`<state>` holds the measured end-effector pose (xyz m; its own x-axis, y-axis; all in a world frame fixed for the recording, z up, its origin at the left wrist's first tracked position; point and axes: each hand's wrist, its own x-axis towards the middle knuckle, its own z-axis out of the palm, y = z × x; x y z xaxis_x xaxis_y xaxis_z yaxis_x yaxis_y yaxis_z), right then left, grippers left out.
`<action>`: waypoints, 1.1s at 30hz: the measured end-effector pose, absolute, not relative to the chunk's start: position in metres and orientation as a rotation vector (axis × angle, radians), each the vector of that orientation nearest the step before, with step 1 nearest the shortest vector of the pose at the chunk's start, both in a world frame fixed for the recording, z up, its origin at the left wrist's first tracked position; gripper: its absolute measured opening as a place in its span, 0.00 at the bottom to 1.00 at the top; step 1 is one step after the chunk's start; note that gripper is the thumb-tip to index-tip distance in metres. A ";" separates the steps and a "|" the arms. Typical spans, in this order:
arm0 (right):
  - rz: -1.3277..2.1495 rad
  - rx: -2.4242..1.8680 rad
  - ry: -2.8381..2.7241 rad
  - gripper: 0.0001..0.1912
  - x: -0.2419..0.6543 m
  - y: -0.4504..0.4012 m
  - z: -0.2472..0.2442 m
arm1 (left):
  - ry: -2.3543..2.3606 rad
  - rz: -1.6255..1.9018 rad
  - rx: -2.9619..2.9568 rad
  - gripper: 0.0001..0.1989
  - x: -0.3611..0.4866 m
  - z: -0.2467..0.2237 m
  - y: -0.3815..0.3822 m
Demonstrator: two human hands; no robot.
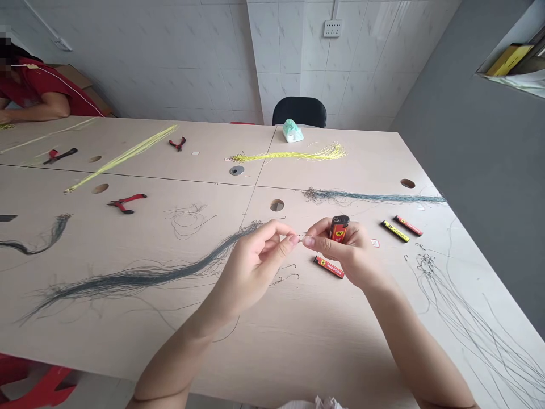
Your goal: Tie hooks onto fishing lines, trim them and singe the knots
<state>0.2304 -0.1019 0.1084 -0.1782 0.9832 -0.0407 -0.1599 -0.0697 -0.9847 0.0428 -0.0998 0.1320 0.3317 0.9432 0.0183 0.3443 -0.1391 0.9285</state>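
Observation:
My left hand is closed, thumb and forefinger pinching one side of a tiny fish hook. Opposite it, the thumb and forefinger of my right hand meet at the hook's other side, and the palm also holds a red lighter upright with its black top showing. Any line tied to the hook is too thin to make out. Beneath my right hand lies another red lighter. Beside my left hand runs a bundle of dark lines with hooks, and several loose hooks lie just right of it.
Farther right lie a yellow lighter, a red lighter and spread hooked lines. Dark and yellow bundles, red-handled pliers and a tissue pack are farther back. A person in red sits at the far left.

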 end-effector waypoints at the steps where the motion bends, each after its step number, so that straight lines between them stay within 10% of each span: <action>1: 1.445 -1.042 -1.188 0.09 0.231 -0.102 0.107 | 1.180 0.844 1.700 0.12 0.043 0.131 -0.100; 14: 1.733 -0.881 -1.043 0.30 0.226 -0.088 0.103 | 1.169 1.018 2.004 0.06 0.050 0.127 -0.092; 33: 1.630 -1.010 -0.921 0.23 0.223 -0.084 0.099 | 0.918 0.728 1.153 0.08 0.070 0.132 -0.056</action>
